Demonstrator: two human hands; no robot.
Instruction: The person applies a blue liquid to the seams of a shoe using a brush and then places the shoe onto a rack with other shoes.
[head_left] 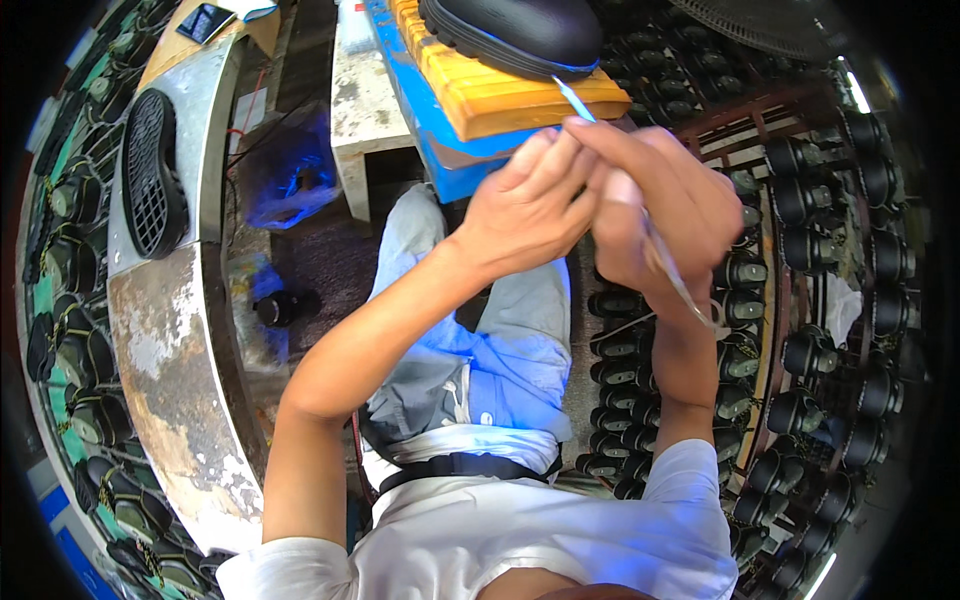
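Observation:
A thin, shiny, pen-like tool [668, 268] with a pale bluish tip runs through my right hand [680, 205], which is closed around it. Its tip meets the lower edge of a black shoe's [520, 30] rounded toe. My left hand [530, 195] is pressed against the right one, its fingers bent and drawn together; whatever they may hold is hidden. Under the shoe, which is cut off by the top of the picture, lies a yellow slatted block [490, 105]. That block rests on a blue stand [440, 165] just beyond my hands.
To the left, a black shoe sole [155, 175] lies on a worn metal-topped bench [165, 350]. Beyond it is a phone-like dark slab [205, 22]. A clear plastic bag [290, 175] hangs by a whitish table [365, 110]. Racks of black shoes [810, 300] line both sides.

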